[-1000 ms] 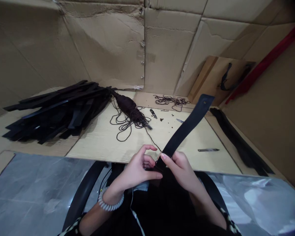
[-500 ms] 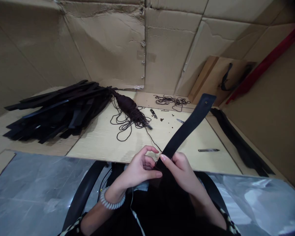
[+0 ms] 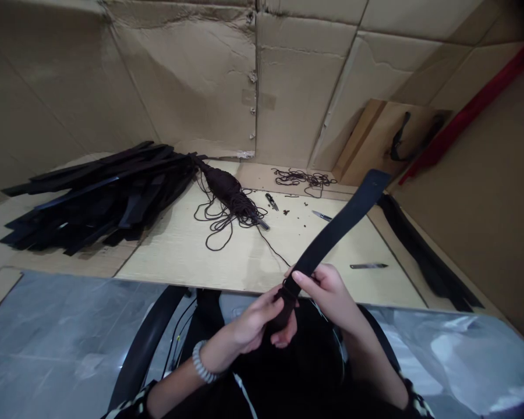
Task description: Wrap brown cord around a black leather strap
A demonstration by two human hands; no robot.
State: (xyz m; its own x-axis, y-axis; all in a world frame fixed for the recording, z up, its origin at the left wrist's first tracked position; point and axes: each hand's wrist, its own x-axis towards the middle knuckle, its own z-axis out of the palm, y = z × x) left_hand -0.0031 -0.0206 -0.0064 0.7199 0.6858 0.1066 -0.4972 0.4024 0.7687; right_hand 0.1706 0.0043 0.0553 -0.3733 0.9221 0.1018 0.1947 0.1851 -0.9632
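Left hand [image 3: 248, 329] and right hand [image 3: 327, 294] lower, black strap [image 3: 332, 233] now tipped further right, held above lap. Left fingers [image 3: 262, 317] curled round strap's lower end, right fingers [image 3: 303, 282] pinching just above. Risk: slack grip lets thin cord [image 3: 273, 255] slip.

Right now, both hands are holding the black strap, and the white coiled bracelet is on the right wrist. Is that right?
Not quite: the white coiled bracelet is on the left wrist, not the right, as the head view shows. The rest stands: the left hand and the right hand are both holding the black strap.
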